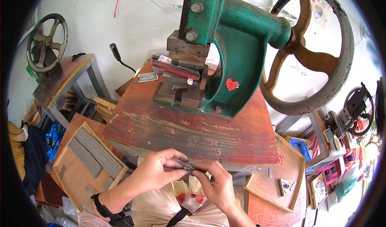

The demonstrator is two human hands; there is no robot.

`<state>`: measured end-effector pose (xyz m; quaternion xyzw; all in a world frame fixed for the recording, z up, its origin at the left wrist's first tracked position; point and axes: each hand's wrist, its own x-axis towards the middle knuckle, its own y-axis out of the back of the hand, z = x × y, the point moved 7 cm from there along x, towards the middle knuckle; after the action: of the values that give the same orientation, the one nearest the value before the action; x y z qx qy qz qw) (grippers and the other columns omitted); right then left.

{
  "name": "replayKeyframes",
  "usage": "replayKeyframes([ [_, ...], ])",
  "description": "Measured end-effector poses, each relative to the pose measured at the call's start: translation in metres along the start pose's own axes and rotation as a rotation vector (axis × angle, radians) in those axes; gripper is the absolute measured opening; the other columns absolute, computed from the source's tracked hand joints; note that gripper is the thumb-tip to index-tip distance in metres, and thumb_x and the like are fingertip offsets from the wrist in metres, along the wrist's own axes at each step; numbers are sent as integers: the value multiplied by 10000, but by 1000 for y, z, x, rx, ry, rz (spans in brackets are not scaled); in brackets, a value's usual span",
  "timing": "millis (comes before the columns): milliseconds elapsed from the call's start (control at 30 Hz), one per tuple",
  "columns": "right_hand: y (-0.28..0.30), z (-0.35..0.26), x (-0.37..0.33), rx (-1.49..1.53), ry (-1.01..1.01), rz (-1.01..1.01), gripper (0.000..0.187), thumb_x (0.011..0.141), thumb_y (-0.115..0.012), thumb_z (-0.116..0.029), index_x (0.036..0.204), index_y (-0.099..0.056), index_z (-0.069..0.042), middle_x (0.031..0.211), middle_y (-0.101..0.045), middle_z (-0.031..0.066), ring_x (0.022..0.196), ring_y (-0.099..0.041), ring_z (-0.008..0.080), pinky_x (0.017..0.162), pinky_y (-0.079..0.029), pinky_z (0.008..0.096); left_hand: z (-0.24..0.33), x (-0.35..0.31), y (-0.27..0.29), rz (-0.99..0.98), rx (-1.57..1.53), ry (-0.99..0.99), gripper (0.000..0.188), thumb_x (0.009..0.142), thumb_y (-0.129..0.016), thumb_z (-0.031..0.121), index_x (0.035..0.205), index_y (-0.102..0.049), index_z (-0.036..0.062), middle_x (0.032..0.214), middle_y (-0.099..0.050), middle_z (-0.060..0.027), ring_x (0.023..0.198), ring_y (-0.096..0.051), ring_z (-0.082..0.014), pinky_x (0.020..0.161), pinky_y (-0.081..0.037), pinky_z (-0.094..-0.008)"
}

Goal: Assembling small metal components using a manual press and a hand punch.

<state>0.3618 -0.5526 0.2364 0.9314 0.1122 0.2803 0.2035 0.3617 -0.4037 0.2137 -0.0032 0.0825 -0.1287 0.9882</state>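
Just in front of the worktable's near edge, my left hand (pixel 160 168) and my right hand (pixel 217 182) meet above my lap. Between their fingertips they pinch a small dark metal piece (pixel 188 170), mostly covered by the fingers, so its exact kind is unclear. Beyond them a green hand press (pixel 245 58) with a large handwheel (pixel 317 62) stands on the worn red-brown worktable (pixel 177 134). A toothed metal strip (pixel 189 65) and a dark red bar (pixel 175 69) sit under the press's ram. Neither hand touches the press.
At the left, a wooden tray (pixel 60 162) carries rows of grey metal strips (pixel 90 152). On the right, another wooden tray (pixel 277 201) holds a few small metal parts (pixel 284 185). A second handwheel (pixel 47 42) stands far left, near a person's sleeve (pixel 16 142).
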Motion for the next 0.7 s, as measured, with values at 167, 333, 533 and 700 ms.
replayKeyframes([
  [167,0,-4,2,-29,19,-34,197,776,-665,-32,970,-630,-22,859,-625,142,799,-596,321,679,-483,382,5,-1,-1,46,193,-85,298,806,-635,18,1087,-545,-27,895,-684,-117,837,-644,-124,743,-523,-253],
  [333,-3,4,6,-23,18,-89,118,790,-650,-43,907,-637,-26,778,-606,128,673,-608,318,578,-491,369,10,-3,-14,20,376,-173,306,791,-638,13,1080,-543,-21,895,-683,-129,834,-667,-171,724,-536,-271],
  [533,-10,16,-4,-57,6,-112,104,804,-618,-21,907,-626,-13,784,-609,138,679,-616,327,583,-505,371,-12,6,-17,-8,312,-145,310,787,-657,50,1069,-543,-10,882,-681,-131,813,-673,-197,710,-534,-284],
  [700,-8,21,-10,-92,-46,-109,111,820,-609,-25,928,-622,-5,790,-634,133,564,-629,268,525,-505,344,-16,9,-20,-18,426,-202,310,781,-666,87,1049,-544,-11,873,-674,-154,790,-669,-252,689,-520,-311],
])
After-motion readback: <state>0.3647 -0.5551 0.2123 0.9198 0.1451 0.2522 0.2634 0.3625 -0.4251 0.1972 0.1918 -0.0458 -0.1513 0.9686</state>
